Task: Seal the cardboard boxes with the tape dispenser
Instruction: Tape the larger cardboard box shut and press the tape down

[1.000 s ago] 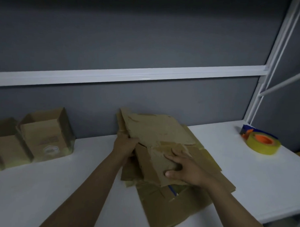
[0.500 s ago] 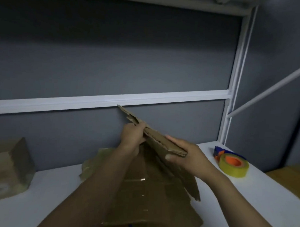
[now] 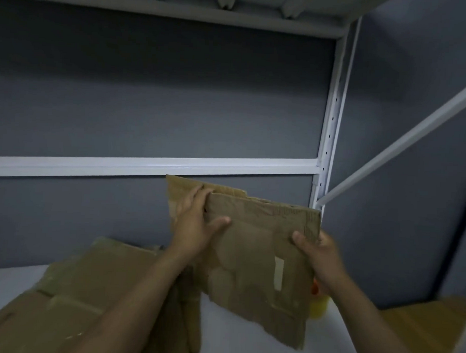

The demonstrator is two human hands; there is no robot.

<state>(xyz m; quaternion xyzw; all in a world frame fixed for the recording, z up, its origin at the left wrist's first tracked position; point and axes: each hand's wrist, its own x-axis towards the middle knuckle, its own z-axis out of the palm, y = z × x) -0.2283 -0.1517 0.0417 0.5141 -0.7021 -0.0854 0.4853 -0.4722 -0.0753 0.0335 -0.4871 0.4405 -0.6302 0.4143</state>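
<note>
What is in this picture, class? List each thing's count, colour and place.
flattened brown cardboard box: one, brown, held upright over the table
pile of flattened cardboard sheets: one, brown, lying on the table, left
yellow tape roll with orange core: one, yellow, right, mostly hidden behind the held box
white table: one, white, below
white metal shelf frame: one, white, at the back
left hand: one, gripping the box's upper left
right hand: one, gripping the box's right edge

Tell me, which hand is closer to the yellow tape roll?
Right. The right hand grips the cardboard just above the tape roll; the left hand holds its opposite side.
</note>
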